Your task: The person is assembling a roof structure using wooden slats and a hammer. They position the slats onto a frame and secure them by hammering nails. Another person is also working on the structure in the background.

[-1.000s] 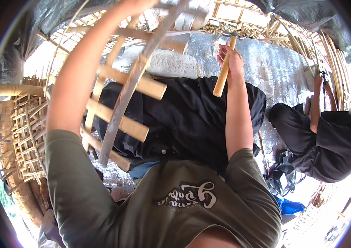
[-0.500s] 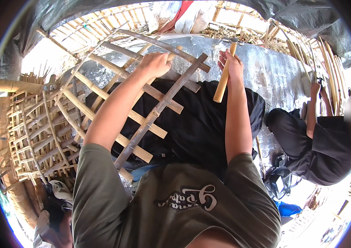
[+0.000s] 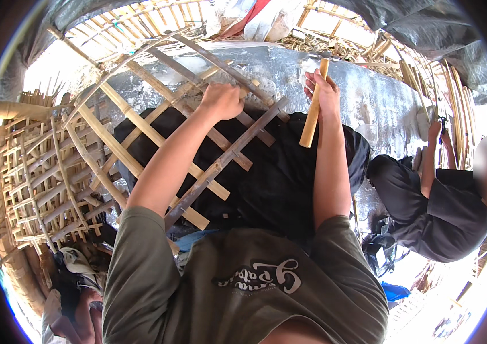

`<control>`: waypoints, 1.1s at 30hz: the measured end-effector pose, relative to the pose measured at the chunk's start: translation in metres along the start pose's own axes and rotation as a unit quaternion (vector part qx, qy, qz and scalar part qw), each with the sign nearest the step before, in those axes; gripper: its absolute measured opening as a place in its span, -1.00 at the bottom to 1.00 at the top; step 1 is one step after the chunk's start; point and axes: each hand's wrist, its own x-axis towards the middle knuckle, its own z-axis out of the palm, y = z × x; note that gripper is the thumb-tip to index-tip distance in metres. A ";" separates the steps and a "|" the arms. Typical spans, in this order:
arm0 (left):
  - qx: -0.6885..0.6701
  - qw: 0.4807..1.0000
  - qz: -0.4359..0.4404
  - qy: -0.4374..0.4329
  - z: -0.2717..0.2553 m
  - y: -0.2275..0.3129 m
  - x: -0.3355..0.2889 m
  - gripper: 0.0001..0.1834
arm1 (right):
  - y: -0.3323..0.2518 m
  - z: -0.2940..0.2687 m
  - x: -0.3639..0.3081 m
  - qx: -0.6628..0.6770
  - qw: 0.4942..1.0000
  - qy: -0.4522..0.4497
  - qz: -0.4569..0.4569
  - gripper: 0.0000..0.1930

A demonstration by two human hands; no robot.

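Note:
A bamboo lattice [image 3: 233, 153] of pale and dark slats lies tilted across my lap, over black cloth. My left hand [image 3: 222, 102] is a fist around one of its slats near the far side, with the slat's end poking out past my fingers. In my right hand [image 3: 328, 94] is a hammer [image 3: 310, 125], held apart from the lattice on its right. Its pale wooden handle slants down toward me, and the dark head is at the far end, beyond my fingers.
Stacked bamboo lattices [image 3: 43, 178] stand at the left. A silvery sheet [image 3: 369, 94] covers the ground ahead, with bamboo scraps beyond it. To the right sits a co-worker in black [image 3: 444, 200], hands raised by upright bamboo strips [image 3: 458, 109]. A blue item [image 3: 395, 291] lies at lower right.
The lattice has shifted, its near right crosspiece turning a little flatter and its far edge swinging. My left hand has moved slightly right and nearer with it. The hammer has dipped very slightly.

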 end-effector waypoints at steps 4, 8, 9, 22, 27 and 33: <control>0.009 1.000 -0.013 0.000 0.002 -0.001 -0.002 -0.68 | 0.003 0.006 0.001 -0.038 0.999 -0.012 0.003 -0.60; -0.013 1.000 -0.014 0.003 -0.003 0.004 -0.003 -0.63 | 0.003 0.009 -0.002 -0.075 0.997 -0.029 0.004 -0.58; -0.010 1.000 -0.016 0.007 -0.001 0.003 -0.003 -0.63 | 0.003 0.011 -0.002 -0.087 0.996 -0.032 0.002 -0.58; -0.017 0.999 -0.038 -0.011 0.003 -0.001 -0.001 -0.65 | 0.005 0.016 -0.002 -0.121 0.990 -0.064 0.032 -0.61; -0.016 0.999 -0.039 -0.016 0.003 0.000 0.000 -0.64 | 0.007 0.015 -0.001 -0.122 0.990 -0.064 0.020 -0.61; -0.013 0.999 -0.040 -0.010 0.003 0.001 0.000 -0.63 | 0.008 0.017 -0.002 -0.155 0.985 -0.081 0.009 -0.57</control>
